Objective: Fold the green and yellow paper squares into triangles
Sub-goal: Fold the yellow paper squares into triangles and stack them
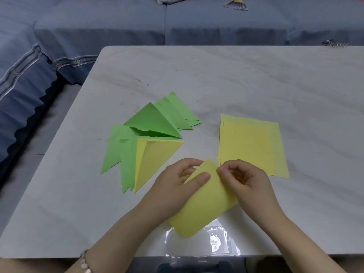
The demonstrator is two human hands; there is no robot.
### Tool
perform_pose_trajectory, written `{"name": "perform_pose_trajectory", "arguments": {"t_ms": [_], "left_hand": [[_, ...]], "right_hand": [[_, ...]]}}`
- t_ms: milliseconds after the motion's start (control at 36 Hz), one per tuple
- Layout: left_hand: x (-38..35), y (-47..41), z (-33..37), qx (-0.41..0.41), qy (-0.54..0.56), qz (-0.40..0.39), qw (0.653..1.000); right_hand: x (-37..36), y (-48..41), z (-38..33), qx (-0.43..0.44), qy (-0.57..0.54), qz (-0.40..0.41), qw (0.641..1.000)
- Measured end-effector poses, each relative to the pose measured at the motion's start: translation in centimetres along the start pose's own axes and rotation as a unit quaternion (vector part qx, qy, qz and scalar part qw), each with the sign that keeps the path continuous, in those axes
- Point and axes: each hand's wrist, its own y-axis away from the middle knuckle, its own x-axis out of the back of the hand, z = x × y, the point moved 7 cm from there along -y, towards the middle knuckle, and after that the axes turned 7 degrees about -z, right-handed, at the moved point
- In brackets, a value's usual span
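Low in the centre of the frame, the left hand (184, 179) and the right hand (239, 177) pinch the top corner of a yellow sheet (204, 207), curled over so its corners meet before creasing. Finished green triangles (153, 120) and one yellow triangle (155, 160) lie left of centre, out of the way. The unfolded yellow stack (250, 144) waits right of centre, within reach.

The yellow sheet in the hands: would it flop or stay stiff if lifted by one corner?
Probably floppy: the yellow sheet curls over in a soft roll between the left hand and right hand. Likely very light, being a single thin layer. It may slide easily, since the table looks glossy.
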Motion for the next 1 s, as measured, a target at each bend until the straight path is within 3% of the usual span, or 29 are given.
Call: {"name": "perform_pose_trajectory", "arguments": {"t_ms": [194, 278, 333, 417, 500, 667, 806, 889, 1000], "left_hand": [[1.8, 0.7, -1.2, 0.062, -0.125, 0.058, 0.989], [2.6, 1.1, -1.8, 0.131, -0.173, 0.064, 0.974], [2.5, 1.4, -2.0, 0.193, -0.104, 0.047, 0.975], [1.0, 1.6, -1.4, 0.248, 0.135, -0.021, 0.959], [0.2, 0.9, -0.6, 0.239, 0.287, -0.076, 0.924], [0.7, -1.0, -0.7, 0.244, 0.283, -0.078, 0.924], [1.1, -2.4, -0.8, 0.22, 0.184, -0.067, 0.956], [1.3, -2.8, -0.5, 0.165, 0.093, -0.06, 0.98], [1.0, -2.2, 0.5, 0.097, 0.056, -0.052, 0.992]], "right_hand": [[1.8, 0.1, -0.7, 0.019, 0.019, 0.075, 0.997], [3.0, 0.6, -1.8, 0.062, 0.037, 0.136, 0.988], [3.4, 1.1, -3.1, 0.115, 0.062, 0.163, 0.978], [3.0, 1.6, -4.8, 0.183, 0.093, 0.146, 0.968], [1.5, 2.0, -5.9, 0.233, 0.145, 0.072, 0.959], [-0.2, 2.1, -5.2, 0.243, 0.164, -0.047, 0.955], [-0.5, 1.9, -3.7, 0.199, 0.155, -0.071, 0.965], [-0.3, 1.6, -2.8, 0.148, 0.134, -0.072, 0.977], [0.8, 0.9, -1.7, 0.094, 0.098, -0.04, 0.99]]}}
